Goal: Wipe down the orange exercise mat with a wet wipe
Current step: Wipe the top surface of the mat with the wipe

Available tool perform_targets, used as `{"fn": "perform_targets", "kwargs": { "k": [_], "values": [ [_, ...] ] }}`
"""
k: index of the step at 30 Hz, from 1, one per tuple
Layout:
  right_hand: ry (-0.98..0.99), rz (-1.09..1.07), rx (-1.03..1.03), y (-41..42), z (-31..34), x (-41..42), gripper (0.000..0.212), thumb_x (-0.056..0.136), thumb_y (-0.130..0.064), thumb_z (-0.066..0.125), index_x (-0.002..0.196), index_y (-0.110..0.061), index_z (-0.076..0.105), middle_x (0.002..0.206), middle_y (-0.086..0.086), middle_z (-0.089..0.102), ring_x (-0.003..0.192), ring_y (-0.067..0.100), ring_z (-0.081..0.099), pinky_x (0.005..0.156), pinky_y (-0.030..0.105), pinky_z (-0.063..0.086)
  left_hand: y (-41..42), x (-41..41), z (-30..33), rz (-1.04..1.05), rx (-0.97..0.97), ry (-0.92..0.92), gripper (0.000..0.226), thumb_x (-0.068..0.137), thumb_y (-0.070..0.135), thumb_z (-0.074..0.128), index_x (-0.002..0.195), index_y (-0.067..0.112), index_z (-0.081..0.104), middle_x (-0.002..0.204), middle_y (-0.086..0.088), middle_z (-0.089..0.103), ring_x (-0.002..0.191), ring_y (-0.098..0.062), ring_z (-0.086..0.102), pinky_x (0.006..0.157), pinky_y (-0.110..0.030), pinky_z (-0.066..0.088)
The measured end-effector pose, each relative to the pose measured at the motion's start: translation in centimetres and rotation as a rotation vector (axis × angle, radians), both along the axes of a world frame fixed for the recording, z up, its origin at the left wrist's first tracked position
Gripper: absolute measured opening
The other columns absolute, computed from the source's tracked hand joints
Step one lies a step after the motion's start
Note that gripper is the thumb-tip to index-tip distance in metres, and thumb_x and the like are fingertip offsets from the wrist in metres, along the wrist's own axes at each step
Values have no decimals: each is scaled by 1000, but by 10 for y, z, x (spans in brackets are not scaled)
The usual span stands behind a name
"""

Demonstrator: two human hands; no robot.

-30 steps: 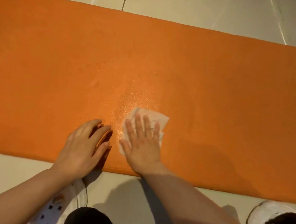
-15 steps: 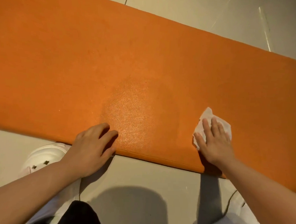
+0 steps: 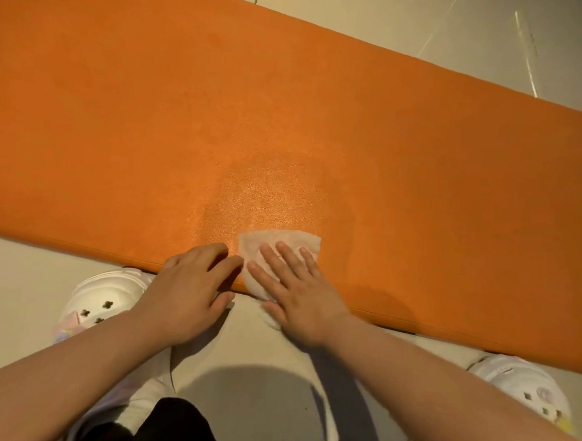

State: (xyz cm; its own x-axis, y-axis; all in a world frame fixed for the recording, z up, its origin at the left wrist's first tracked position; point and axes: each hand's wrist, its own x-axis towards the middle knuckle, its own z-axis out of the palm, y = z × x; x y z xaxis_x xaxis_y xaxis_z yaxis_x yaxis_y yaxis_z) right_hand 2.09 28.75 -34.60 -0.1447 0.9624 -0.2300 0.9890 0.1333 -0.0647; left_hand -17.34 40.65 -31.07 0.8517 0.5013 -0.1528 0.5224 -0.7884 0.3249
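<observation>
The orange exercise mat (image 3: pixel 288 125) lay flat on the pale tiled floor (image 3: pixel 377 19), running across the view with its near long edge just in front of the person, whose white perforated clogs (image 3: pixel 105 303) stood on the tiles beside that edge. A damp, glossy patch (image 3: pixel 267 199) showed on the mat surface just beyond the hands. The left hand (image 3: pixel 188 292) rested palm-down over the near edge, fingers loosely extended and holding nothing, evidently bracing the mat. The right hand (image 3: pixel 299 288) pressed flat, fingers straight and spread, upon the wet wipe (image 3: pixel 274 249), which lay on the mat at its near edge, part of it drooping over the side. Half a second earlier this hand and wipe were well to the right; they had since swept back to just beside the left hand, indicating a side-to-side stroke along the near margin. Most of the mat appeared dry, so the task was judged far from complete.
</observation>
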Motion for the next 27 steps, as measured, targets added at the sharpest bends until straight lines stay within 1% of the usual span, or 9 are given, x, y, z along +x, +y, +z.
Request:
{"fn": "perform_targets", "kwargs": {
  "k": [3,6,8,9,12,15,18,23,27],
  "values": [
    [-83,196,-18,-12,14,60,57,102,-49,18,153,-25,26,154,8,37,140,29,38,114,48,27,3,-6,-2,27,-3,8,51,82,45,43,121,18,61,116,-9,63,99,-31,65,75,-46,55],
    [-213,179,-6,-49,25,108,59,105,-47,15,157,-22,8,156,11,35,142,31,35,102,45,48,6,-9,-2,49,-16,-10,51,81,44,43,120,17,62,114,-10,64,96,-32,67,73,-45,56],
    [-242,171,10,-79,32,122,82,92,-47,54,157,-18,13,160,16,23,146,35,18,100,49,49,5,-11,-2,57,-6,-18,51,80,43,43,119,17,63,113,-10,64,95,-32,67,72,-44,56],
    [-238,176,-1,-90,34,124,104,74,-41,77,156,-16,18,159,17,18,146,35,14,98,50,50,4,-11,-2,53,11,-20,50,80,43,44,118,18,63,113,-9,64,95,-31,67,72,-43,56],
    [-220,115,-19,-103,40,119,134,38,-16,94,152,-13,24,156,17,16,142,35,13,87,47,52,3,-11,-4,17,60,-24,49,76,43,49,119,22,56,113,-8,63,100,-27,61,69,-43,57],
    [-212,98,-46,-107,32,112,131,46,-17,91,155,-11,18,156,20,21,143,37,16,87,51,52,5,-9,-5,-29,126,-17,51,75,46,43,119,24,53,115,-7,60,104,-25,53,69,-43,56],
    [-181,18,-75,-99,28,106,132,49,-31,94,155,-12,17,149,22,42,135,43,40,88,55,51,7,-7,-4,-17,163,1,52,74,47,43,119,24,54,115,-6,59,102,-24,58,67,-42,56],
    [-195,-14,-69,-87,32,98,120,33,-12,95,139,-8,40,131,26,58,112,47,61,69,53,57,10,-6,-5,52,97,50,57,69,42,61,123,25,53,118,-9,61,104,-28,61,71,-45,56],
    [-201,38,18,-83,55,98,102,39,-7,90,130,-2,44,117,27,65,95,44,68,55,44,57,19,-10,4,109,25,75,68,79,59,45,135,22,53,133,-13,54,118,-35,55,87,-51,51]
  ]
}}
